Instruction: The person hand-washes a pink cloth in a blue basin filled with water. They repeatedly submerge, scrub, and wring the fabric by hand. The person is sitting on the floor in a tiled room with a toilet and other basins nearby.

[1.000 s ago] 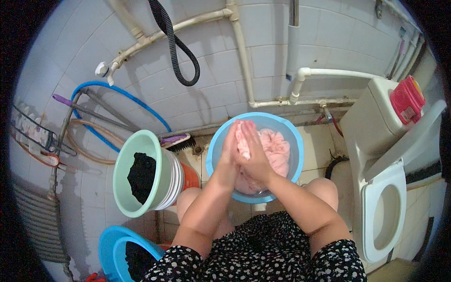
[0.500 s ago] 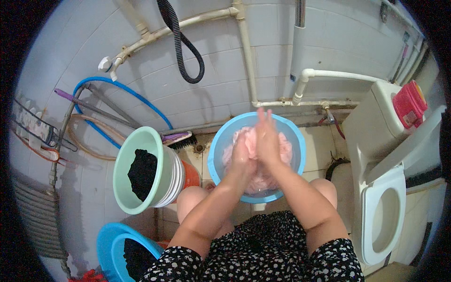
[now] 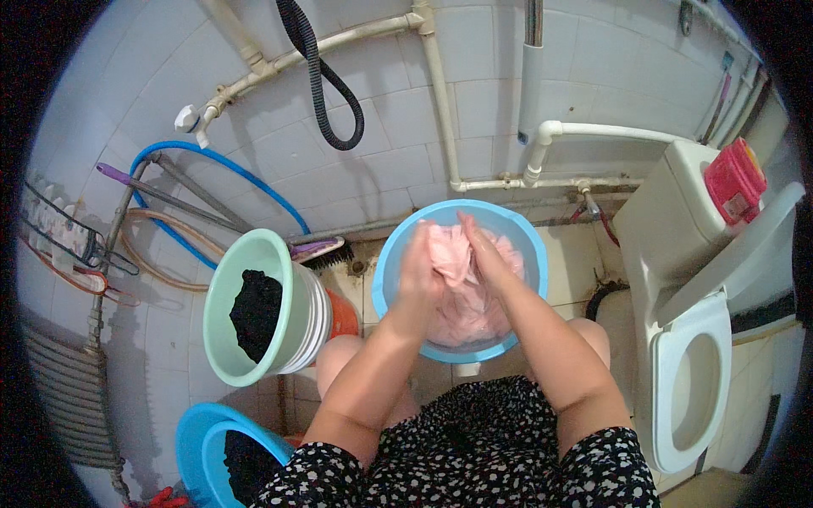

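Note:
Pink cloth [image 3: 450, 254], wet and bunched, is lifted between my two hands over a blue basin [image 3: 535, 279]. My left hand [image 3: 417, 264], a little smeared by motion, presses the cloth from the left with its fingers bent around the edge. On the other side my right hand [image 3: 488, 252] closes against the cloth, thumb side up. More of the pink cloth lies lower in the basin, in what looks like water. Both hands are inside the basin's rim, and their palms are hidden.
To the left, a pale green basin [image 3: 218, 339] with black cloth [image 3: 257, 315] sits tilted on a white bucket [image 3: 306, 326]. Another blue basin [image 3: 190, 453] holds dark cloth. A brush [image 3: 326, 254] lies by the wall. At right stands a toilet [image 3: 660, 398].
My hands have moved apart and slightly lower from a raised, near-touching pose. A bunch of pink cloth now shows between them, higher than before.

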